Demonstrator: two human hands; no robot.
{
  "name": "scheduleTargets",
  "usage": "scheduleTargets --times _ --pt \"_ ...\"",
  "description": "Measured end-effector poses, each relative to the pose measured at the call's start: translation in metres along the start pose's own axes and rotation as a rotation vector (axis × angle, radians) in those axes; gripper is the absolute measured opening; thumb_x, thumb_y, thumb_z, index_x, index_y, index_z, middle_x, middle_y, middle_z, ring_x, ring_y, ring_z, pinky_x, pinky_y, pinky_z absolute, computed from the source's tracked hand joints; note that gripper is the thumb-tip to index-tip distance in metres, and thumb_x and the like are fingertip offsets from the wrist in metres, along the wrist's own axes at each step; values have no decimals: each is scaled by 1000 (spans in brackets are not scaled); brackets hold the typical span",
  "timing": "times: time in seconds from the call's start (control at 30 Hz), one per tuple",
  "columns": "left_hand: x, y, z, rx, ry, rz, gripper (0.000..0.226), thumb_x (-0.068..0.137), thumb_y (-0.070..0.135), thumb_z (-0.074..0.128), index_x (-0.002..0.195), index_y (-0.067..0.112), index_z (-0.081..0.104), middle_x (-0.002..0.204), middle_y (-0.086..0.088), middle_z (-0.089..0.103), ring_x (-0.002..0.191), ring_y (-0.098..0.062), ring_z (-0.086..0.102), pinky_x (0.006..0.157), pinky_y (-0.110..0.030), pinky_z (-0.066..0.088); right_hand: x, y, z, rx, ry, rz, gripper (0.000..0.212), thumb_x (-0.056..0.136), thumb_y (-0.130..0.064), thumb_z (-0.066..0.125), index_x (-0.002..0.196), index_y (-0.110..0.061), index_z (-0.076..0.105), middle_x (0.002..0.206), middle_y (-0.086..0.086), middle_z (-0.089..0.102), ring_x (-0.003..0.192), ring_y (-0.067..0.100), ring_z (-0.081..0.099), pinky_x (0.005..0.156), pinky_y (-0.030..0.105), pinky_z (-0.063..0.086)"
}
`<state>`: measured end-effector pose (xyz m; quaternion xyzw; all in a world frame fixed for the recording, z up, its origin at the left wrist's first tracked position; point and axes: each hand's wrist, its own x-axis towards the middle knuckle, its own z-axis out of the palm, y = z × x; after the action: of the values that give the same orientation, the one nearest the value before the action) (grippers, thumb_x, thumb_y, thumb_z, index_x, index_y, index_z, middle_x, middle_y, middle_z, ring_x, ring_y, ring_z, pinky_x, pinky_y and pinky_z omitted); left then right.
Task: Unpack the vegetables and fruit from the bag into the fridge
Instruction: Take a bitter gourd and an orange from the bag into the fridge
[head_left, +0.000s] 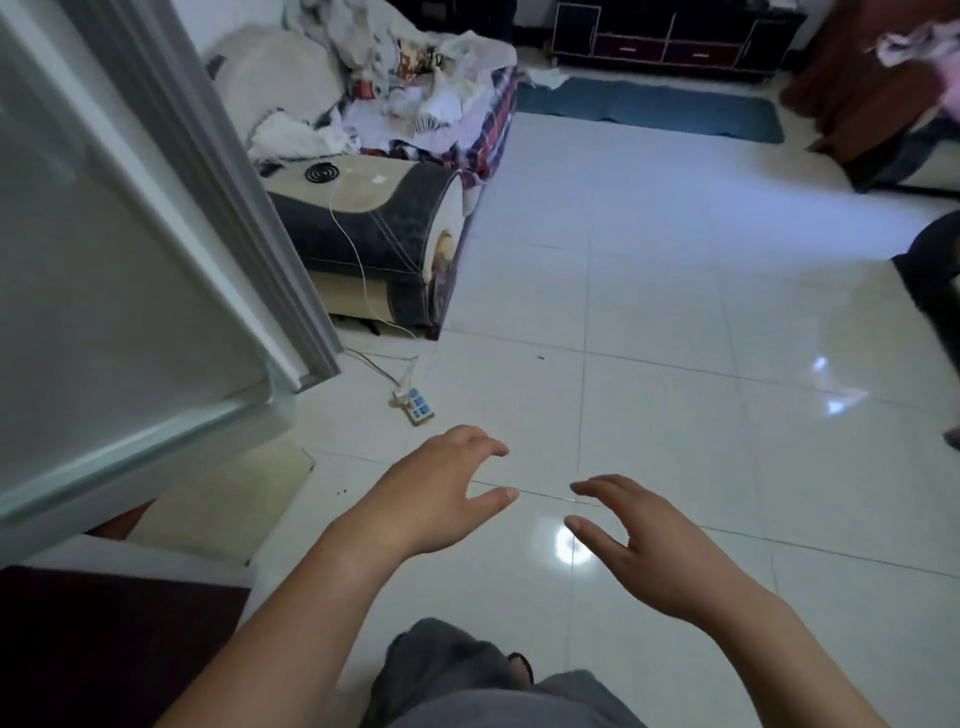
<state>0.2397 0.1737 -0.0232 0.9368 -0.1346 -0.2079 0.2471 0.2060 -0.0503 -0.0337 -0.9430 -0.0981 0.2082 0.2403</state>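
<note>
The white fridge (104, 270) fills the left side of the view, and I see only its pale outer panel and grey edge. No bag, vegetables or fruit are in view. My left hand (441, 493) hovers over the tiled floor at the lower middle, fingers spread and curled, holding nothing. My right hand (644, 540) is beside it to the right, also empty with fingers apart. The two hands face each other with a small gap between them.
A sofa (384, 218) piled with clothes stands behind the fridge. A white cable runs from it to a power strip (415, 408) on the floor. A blue rug (649, 111) and a dark cabinet (670, 39) lie at the back. Glossy white tiles (675, 338) cover the middle.
</note>
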Motion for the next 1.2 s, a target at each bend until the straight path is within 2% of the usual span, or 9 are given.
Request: scheduleTargets --times 0.23,0.33,0.4,0.5,0.6,0.77,0.97,1.1,1.2 --pt "66 -49 -26 31 46 -154 50 87 53 49 131 30 44 139 11 39 124 -10 42 102 -35 39 116 -6 -31 -20 -77 -153 49 91 -55 40 133 -31 42 137 -15 43 122 6 43 96 18 34" --pt "112 -67 -30 -34 31 -195 50 86 53 51 130 29 46 138 11 40 125 -9 41 103 -34 39 176 -5 -51 -64 -132 -203 49 90 -56 40 132 -31 43 137 -15 44 122 6 44 98 23 37" --pt "153 -74 -42 -88 -16 -191 50 86 52 52 130 29 45 140 10 39 126 -8 40 104 -31 37 217 -2 -74 -92 -108 -185 49 90 -56 39 132 -31 44 137 -15 44 121 6 44 98 23 38" --pt "222 -78 -83 -95 -38 -162 51 88 50 51 133 27 43 141 8 38 125 -11 42 103 -32 38 271 4 -116 -134 -48 -129 49 91 -56 37 132 -30 45 136 -14 45 121 6 45 97 21 38" --pt "284 -80 -135 -90 49 -142 51 88 50 50 133 27 42 141 8 38 123 -12 44 102 -33 40 325 3 -153 -129 -25 -125 49 90 -56 36 131 -31 45 136 -15 44 121 4 44 95 18 36" --pt "359 -88 -202 -75 140 -168 49 88 51 49 132 28 43 139 6 41 121 -13 46 97 -33 42 416 -17 -176 -96 7 -166 48 91 -55 38 130 -29 46 135 -12 47 115 8 49 92 21 40" --pt "406 -141 -253 -103 219 -342 49 87 53 49 129 27 46 134 3 45 114 -17 51 94 -39 46 520 -58 -163 -105 -185 -328 48 91 -55 38 130 -29 47 135 -11 47 114 8 51 98 27 42" --pt "435 -189 -284 -146 246 -456 48 88 53 49 127 25 48 130 1 47 112 -18 51 94 -40 46 597 -77 -159 -107 -274 -420 47 90 -55 39 129 -29 48 134 -11 48 117 6 48 98 22 39" --pt "454 -229 -311 -184 278 -538 48 87 51 50 128 25 48 131 3 47 114 -15 50 95 -39 46 664 -97 -164 -142 -337 -495 56 86 -62 33 128 -30 48 133 -11 48 119 7 46 99 22 38"
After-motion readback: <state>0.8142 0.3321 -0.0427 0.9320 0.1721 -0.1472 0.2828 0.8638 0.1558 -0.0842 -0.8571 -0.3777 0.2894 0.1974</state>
